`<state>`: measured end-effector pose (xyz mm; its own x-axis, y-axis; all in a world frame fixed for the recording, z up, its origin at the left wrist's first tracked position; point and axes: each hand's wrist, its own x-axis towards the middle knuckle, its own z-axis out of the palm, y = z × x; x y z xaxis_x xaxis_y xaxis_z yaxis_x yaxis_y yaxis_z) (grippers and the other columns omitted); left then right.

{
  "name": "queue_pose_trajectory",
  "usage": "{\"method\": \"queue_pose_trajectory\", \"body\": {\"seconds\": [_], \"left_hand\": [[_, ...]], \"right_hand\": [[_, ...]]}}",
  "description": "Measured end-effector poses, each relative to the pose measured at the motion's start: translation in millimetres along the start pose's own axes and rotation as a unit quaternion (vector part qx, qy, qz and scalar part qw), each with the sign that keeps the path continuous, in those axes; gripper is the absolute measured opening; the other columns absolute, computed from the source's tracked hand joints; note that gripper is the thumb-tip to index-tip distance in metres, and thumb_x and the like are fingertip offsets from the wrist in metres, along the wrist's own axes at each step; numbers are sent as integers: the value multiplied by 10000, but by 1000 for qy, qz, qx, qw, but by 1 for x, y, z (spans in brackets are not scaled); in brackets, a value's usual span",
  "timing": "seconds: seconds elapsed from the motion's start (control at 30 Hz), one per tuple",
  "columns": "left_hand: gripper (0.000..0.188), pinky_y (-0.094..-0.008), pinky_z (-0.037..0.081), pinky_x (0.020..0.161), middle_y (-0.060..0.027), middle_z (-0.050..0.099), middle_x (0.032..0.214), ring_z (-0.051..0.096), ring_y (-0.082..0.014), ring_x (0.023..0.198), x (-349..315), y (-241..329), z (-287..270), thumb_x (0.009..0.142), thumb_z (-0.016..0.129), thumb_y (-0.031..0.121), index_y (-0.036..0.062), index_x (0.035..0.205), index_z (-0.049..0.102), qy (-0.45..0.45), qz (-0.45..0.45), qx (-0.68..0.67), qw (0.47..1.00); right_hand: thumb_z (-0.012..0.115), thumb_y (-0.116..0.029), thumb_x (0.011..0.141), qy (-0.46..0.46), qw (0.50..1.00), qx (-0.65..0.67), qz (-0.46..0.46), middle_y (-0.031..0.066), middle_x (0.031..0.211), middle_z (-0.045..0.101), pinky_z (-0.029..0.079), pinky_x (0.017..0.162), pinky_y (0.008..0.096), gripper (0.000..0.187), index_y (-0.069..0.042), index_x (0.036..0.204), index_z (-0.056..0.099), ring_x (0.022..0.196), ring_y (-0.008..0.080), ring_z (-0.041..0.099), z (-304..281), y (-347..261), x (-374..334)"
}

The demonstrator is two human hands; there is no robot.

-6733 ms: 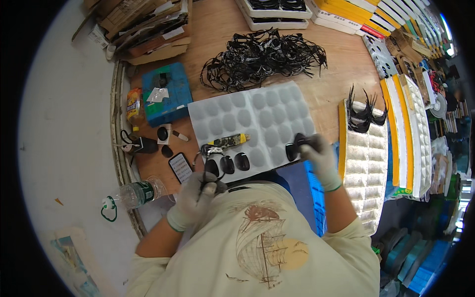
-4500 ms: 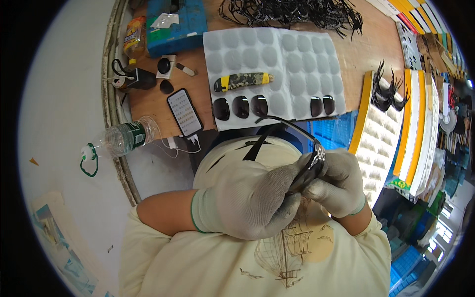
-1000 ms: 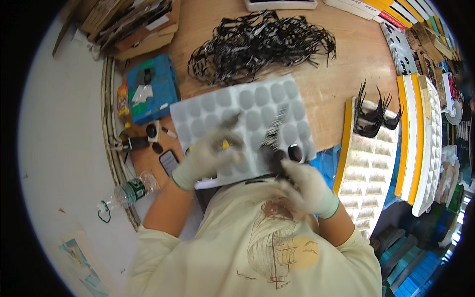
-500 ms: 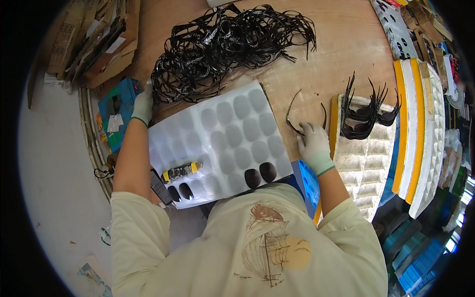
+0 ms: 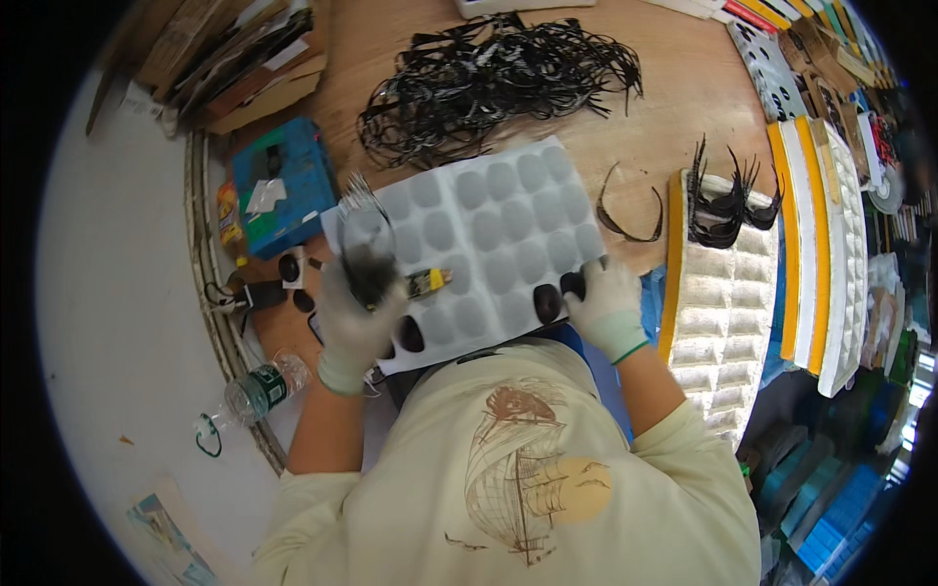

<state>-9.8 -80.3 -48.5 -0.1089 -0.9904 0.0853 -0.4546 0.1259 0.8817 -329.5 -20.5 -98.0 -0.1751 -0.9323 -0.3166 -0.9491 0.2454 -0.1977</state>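
My left hand, in a pale glove, is closed around a blurred bunch of thin black glasses frames above a white sheet with rows of grey oval pockets. Beside that hand, a dark lens lies on the sheet, next to a small yellow-and-black tube. My right hand, also gloved, has its fingertips closed on a dark lens at the sheet's right edge. Another dark lens lies just left of it. A single black glasses frame rests on the table beyond my right hand.
A tangled pile of black frames covers the far middle of the table. On the right stands a white compartment tray holding several frames. Left are a blue box, cardboard and a clear bottle.
My left hand has come back from the pile's left edge with black frames in it. The right hand has left the single frame and moved down to the lenses. The view has shifted.
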Motion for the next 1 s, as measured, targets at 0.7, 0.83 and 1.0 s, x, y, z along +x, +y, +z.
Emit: {"method": "queue_pose_trajectory", "body": {"seconds": [0.7, 0.83, 1.0], "left_hand": [[276, -364, 553, 647, -155, 705, 796, 705, -308, 692, -110, 37, -74, 1017, 499, 194, -51, 1128, 560, -280, 8, -140, 950], [281, -382, 548, 665, -165, 696, 814, 709, -317, 726, -109, 32, -99, 1013, 505, 201, -35, 1159, 549, -356, 42, -108, 927], [269, -390, 533, 649, -157, 683, 789, 704, -306, 705, -107, 36, -106, 1017, 504, 197, -40, 1131, 561, -371, -2, -127, 920]], "right_hand": [[605, -57, 958, -148, 659, 729, -112, 118, 1064, 666, 532, 787, 267, 289, 64, 1219, 587, 899, 135, 638, -26, -158, -119], [588, -164, 985, -356, 573, 737, -54, 103, 1047, 675, 521, 844, 316, 303, 79, 1166, 605, 903, 146, 629, -25, -155, -116], [616, -195, 989, -369, 600, 705, -79, 73, 988, 684, 496, 769, 276, 282, 63, 1097, 656, 851, 108, 598, -25, -157, -111]]}}
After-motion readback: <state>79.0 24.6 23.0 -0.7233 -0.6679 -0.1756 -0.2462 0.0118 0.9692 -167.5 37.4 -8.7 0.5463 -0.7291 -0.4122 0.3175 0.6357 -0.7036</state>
